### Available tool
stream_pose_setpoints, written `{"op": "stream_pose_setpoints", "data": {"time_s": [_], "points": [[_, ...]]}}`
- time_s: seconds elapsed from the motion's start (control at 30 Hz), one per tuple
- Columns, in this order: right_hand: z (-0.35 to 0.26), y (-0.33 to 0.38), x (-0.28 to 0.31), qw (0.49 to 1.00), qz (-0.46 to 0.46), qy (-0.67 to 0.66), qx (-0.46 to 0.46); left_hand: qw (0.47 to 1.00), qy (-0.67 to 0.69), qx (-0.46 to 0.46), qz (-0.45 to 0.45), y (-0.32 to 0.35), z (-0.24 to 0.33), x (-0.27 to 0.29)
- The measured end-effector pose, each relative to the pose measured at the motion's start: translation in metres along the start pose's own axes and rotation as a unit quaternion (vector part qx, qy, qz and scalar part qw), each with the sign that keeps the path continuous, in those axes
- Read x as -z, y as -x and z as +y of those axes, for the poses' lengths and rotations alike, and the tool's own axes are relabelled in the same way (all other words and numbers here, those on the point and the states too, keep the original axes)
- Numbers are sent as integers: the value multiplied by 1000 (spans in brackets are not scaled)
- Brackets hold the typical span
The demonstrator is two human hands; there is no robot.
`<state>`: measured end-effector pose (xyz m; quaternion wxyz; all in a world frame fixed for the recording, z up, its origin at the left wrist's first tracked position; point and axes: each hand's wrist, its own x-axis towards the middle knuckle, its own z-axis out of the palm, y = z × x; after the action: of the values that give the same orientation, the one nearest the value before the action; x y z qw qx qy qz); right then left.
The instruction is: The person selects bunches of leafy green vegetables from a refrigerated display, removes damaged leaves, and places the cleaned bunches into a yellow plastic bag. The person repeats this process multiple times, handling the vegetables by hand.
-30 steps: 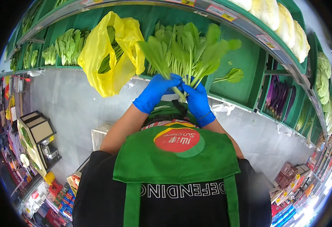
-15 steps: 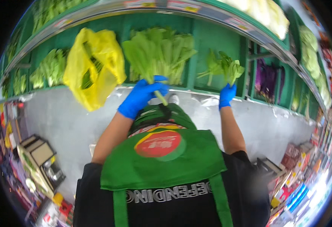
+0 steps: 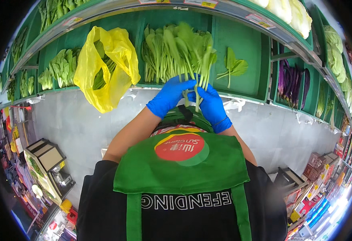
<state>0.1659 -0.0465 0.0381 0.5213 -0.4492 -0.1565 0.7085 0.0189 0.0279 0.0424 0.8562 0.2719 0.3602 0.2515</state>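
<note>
My left hand (image 3: 172,95), in a blue glove, is closed around the pale stems of long-stalked leafy greens (image 3: 186,60). Right beside it, my right hand (image 3: 213,105), also gloved in blue, pinches the stems of more leafy greens (image 3: 206,66). The two hands nearly meet in front of the shelf, and the leaves point away from me. Behind them, a thick row of the same kind of greens (image 3: 155,56) lies in a green compartment. A few loose leafy stalks (image 3: 233,66) rest in the compartment to the right.
A yellow plastic bag (image 3: 97,80) with greens inside sits at the shelf's front, left of my hands. Purple eggplants (image 3: 291,82) lie farther right. Lettuce-like greens (image 3: 62,68) stand left. An upper shelf edge (image 3: 232,13) runs across above, with pale cabbages (image 3: 290,16) on it.
My right hand has moved left from the right compartment, bringing greens beside my left hand. Fewer stalks lie in that compartment. My left hand has shifted slightly right.
</note>
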Motion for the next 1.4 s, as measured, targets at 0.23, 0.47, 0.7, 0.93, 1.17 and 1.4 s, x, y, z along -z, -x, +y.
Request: {"op": "stream_pose_setpoints", "data": {"time_s": [0.23,0.47,0.7,0.93,1.17,1.4], "points": [[1,10,-15,985,27,146,89,997,61,-20,38,9,1,11],[3,5,-11,982,32,153,102,997,66,-41,29,20,17,18],[1,1,1,984,102,75,122,983,172,-39,-49,22,15,41],[-5,10,-12,983,110,97,109,989,149,-9,2,21,20,29],[-4,9,-13,988,101,63,102,972,232,-1,-25,13,13,30],[0,6,-23,974,115,116,158,967,254,7,-15,17,10,26]]}}
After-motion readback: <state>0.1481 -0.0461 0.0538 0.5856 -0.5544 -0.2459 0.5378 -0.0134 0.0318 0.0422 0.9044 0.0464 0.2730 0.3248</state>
